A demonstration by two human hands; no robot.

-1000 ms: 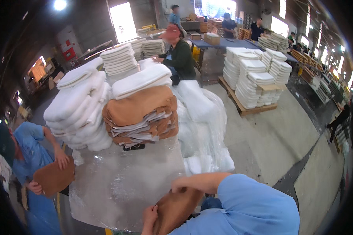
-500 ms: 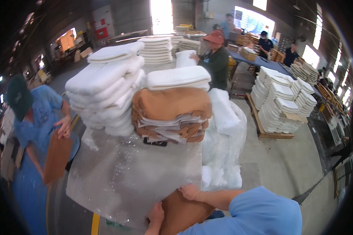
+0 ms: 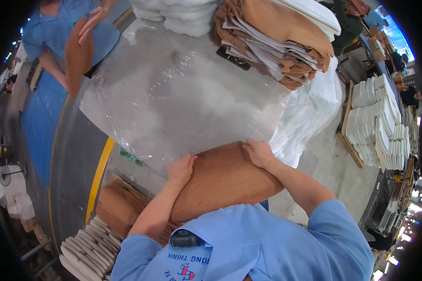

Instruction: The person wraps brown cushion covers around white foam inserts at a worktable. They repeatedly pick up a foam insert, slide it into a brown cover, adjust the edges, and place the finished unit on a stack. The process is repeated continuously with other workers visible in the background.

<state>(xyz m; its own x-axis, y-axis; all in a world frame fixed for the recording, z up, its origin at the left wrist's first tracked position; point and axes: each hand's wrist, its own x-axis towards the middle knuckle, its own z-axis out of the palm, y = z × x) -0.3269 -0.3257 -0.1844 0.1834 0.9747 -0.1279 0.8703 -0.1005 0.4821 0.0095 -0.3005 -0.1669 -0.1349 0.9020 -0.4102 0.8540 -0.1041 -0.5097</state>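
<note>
I hold a brown cushion against my chest at the near edge of a work table covered with clear plastic sheet. My left hand grips the cushion's left upper edge. At its right upper edge my right hand is closed over the top. A stack of brown covers with white foam pads lies at the table's far side.
A person in blue stands at the far left of the table holding a brown piece. White foam pads and brown pieces lie stacked at lower left. More white pads sit on a pallet at right. Clear plastic bags hang off the table's right side.
My head has tipped down and closer to the table. The brown cushion has come up higher against my chest with both hands on its top edge.
</note>
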